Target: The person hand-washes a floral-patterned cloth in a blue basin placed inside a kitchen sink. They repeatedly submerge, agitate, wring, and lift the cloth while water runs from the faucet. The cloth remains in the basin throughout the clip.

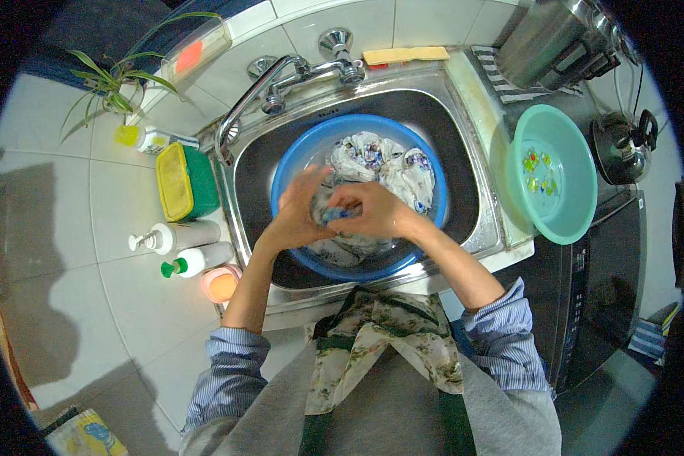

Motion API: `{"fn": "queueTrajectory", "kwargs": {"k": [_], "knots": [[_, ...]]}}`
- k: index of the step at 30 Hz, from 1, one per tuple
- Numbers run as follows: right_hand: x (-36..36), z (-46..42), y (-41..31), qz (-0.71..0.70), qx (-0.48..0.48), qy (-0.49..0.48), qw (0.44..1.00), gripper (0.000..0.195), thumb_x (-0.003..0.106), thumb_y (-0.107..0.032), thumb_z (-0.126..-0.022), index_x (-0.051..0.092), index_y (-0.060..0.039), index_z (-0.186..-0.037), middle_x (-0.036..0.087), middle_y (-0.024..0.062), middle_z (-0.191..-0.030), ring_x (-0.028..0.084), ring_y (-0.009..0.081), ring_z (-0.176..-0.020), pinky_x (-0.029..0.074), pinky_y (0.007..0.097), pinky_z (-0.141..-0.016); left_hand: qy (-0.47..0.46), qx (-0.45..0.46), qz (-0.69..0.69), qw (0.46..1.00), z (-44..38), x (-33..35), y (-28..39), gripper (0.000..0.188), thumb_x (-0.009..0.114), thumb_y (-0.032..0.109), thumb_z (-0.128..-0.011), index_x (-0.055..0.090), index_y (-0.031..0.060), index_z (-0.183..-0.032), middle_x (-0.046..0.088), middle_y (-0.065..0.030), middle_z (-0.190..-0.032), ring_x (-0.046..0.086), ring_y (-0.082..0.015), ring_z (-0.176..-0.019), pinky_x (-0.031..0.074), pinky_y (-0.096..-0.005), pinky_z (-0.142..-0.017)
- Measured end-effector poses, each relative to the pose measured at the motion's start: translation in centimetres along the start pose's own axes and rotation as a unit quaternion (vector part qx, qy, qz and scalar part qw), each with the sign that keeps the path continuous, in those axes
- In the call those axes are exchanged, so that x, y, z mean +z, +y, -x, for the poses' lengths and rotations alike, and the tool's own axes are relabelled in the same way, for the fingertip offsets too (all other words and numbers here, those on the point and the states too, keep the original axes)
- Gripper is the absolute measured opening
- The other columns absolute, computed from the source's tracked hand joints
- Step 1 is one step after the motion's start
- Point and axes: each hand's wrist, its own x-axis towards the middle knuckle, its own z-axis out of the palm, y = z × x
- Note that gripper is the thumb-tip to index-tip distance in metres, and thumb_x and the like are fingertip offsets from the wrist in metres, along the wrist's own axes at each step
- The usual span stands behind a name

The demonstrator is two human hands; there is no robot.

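Observation:
A blue plastic basin (pixel 358 277) sits inside a steel sink (pixel 249 196), holding wet fabric. White cloth with a blue and purple pattern (pixel 413 174) is bunched at its far right side, and greyish wet cloth (pixel 342 251) lies on the near side. My right hand (pixel 376 210) curls over the middle of the basin, its fingers closed on a bit of blue-patterned cloth (pixel 337 214). Just left of it, my left hand (pixel 299 211) is blurred at the fingers, with the palm facing the cloth. Whether it grips any fabric is unclear.
A chrome faucet (pixel 245 105) reaches over the sink's left rim. Along the left edge stand a green box with a yellow lid (pixel 174 182), pump bottles (pixel 188 236) and a soap dish (pixel 221 283). To the right are a green basin (pixel 584 171) and a kettle (pixel 621 145).

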Motion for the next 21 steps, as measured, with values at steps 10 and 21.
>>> {"fn": "queueTrajectory", "kwargs": {"k": [10,21], "knots": [[-2.2,2.0,6.3,0.288,0.018,0.012,0.957,0.076,0.073,-0.045,-0.055,0.047,-0.0033,-0.113,0.055,0.0117,-0.087,0.050,0.0260,-0.088,0.039,0.0329,-0.079,0.118,0.030,0.553,0.824,2.2,-6.3,4.5,0.032,0.069,0.000,-0.051,0.052,0.0044,-0.078,0.056,-0.0095,-0.085,0.051,-0.0209,-0.093,0.040,-0.0337,-0.085],[-7.8,2.3,-1.8,-0.422,-0.147,0.071,0.892,0.014,0.063,-0.009,-0.071,0.062,0.0000,-0.082,0.057,0.0054,-0.086,0.053,0.0164,-0.088,0.041,0.0287,-0.078,0.267,-0.058,0.648,0.711,4.6,-7.1,2.6,0.079,0.053,-0.009,-0.048,0.031,0.0061,-0.122,0.046,-0.0188,-0.113,0.049,-0.0299,-0.102,0.038,-0.0374,-0.092]]}}
